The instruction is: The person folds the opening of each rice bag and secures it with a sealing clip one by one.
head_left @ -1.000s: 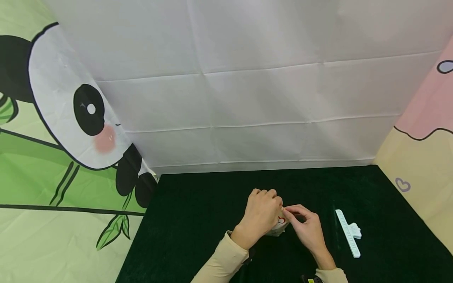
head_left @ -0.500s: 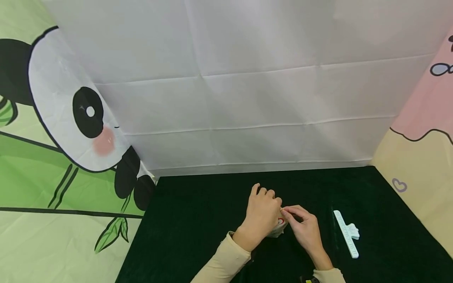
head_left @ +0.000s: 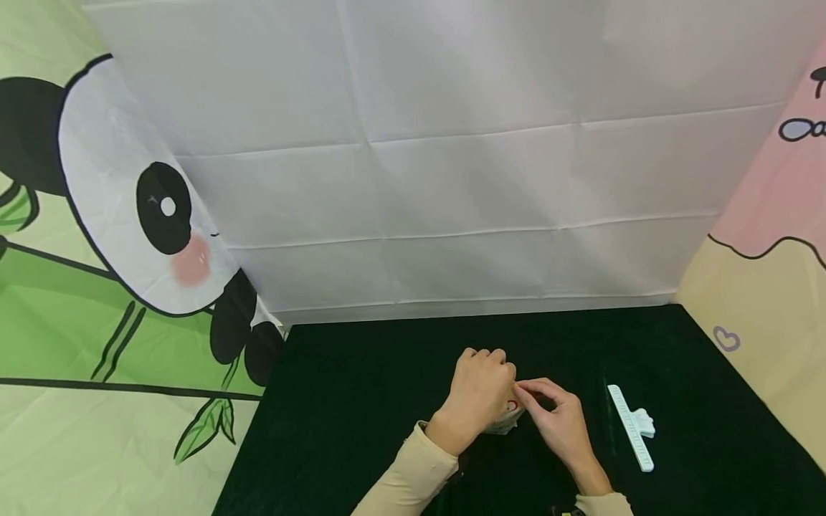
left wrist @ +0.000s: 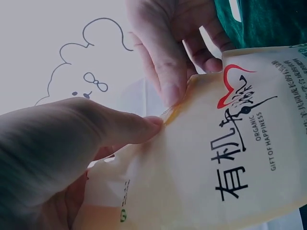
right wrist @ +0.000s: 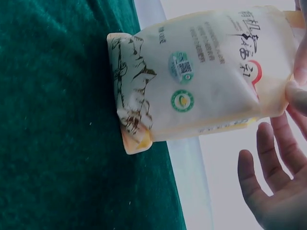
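A cream plastic pouch point(head_left: 505, 423) with black writing and a red heart stands on the dark green table, partly hidden behind my left hand point(head_left: 479, 395) in the head view. Along its top edge, the left thumb and fingers pinch the film, as the left wrist view shows on the pouch point(left wrist: 187, 163). My right hand point(head_left: 560, 423) pinches the same edge close beside them, with thumb and forefinger. Its other fingers are spread away from the pouch point(right wrist: 211, 81) in the right wrist view. The edge is creased between the two thumbs.
A pale bag clip point(head_left: 631, 428) with a scalloped tab lies on the green tabletop point(head_left: 361, 373) to the right of the hands. A white cloth point(head_left: 452, 179) hangs behind the table, and printed panels stand at both sides.
One left finger that was raised half a second ago has come back down beside the others. Both hands stay at the pouch's top edge, and the head view has shifted slightly.
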A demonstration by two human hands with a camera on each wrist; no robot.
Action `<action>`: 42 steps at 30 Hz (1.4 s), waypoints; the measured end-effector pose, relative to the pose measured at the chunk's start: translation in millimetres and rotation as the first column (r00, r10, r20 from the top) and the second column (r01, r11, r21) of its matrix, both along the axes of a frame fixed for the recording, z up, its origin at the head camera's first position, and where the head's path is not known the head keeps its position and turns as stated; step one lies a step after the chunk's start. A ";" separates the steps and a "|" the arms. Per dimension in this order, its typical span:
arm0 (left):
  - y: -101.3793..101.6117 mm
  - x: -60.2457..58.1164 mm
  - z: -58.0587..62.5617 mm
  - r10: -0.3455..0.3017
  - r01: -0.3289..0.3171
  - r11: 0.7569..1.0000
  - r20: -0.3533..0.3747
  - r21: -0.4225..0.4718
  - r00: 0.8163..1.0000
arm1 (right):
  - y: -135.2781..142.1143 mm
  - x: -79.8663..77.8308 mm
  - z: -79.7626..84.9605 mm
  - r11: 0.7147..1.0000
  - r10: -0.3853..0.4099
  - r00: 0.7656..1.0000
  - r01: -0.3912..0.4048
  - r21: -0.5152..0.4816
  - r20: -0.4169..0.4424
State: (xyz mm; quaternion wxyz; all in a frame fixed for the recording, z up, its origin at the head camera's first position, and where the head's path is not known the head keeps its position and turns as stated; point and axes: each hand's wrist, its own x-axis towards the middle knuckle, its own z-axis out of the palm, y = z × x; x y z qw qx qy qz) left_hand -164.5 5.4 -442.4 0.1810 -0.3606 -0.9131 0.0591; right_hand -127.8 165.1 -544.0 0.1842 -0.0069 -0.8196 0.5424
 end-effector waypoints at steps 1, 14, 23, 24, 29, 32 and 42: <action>-0.3 0.0 -0.4 -0.002 0.002 1.000 -0.003 0.002 1.000 | 0.9 0.6 -0.1 1.000 0.005 1.000 -0.005 -0.001 0.005; 4.6 2.7 -4.2 0.033 -0.032 0.999 -0.044 0.030 0.999 | -1.0 0.8 -3.7 1.000 -0.032 0.999 0.032 -0.001 -0.024; 13.0 8.4 -4.3 0.099 -0.099 0.995 -0.035 -0.023 0.995 | -1.4 -0.7 -4.1 0.998 -0.050 0.998 0.051 0.036 -0.031; 13.3 8.7 -4.2 0.096 -0.097 0.995 -0.038 -0.027 0.995 | -1.4 -0.9 -4.4 0.998 -0.054 0.998 0.055 0.039 -0.035; 12.9 7.7 -4.1 0.078 -0.080 0.996 -0.046 -0.047 0.996 | -1.0 -1.3 -4.2 0.997 -0.060 0.998 0.061 0.044 -0.027; 11.8 5.6 -5.2 0.071 -0.073 0.996 -0.038 -0.046 0.997 | -0.5 -0.6 -3.5 0.998 -0.044 0.999 0.044 0.040 -0.001; 8.4 2.6 -7.8 0.047 -0.048 0.998 -0.044 -0.031 0.998 | 3.5 2.7 -5.9 1.000 -0.009 0.999 0.009 0.005 0.045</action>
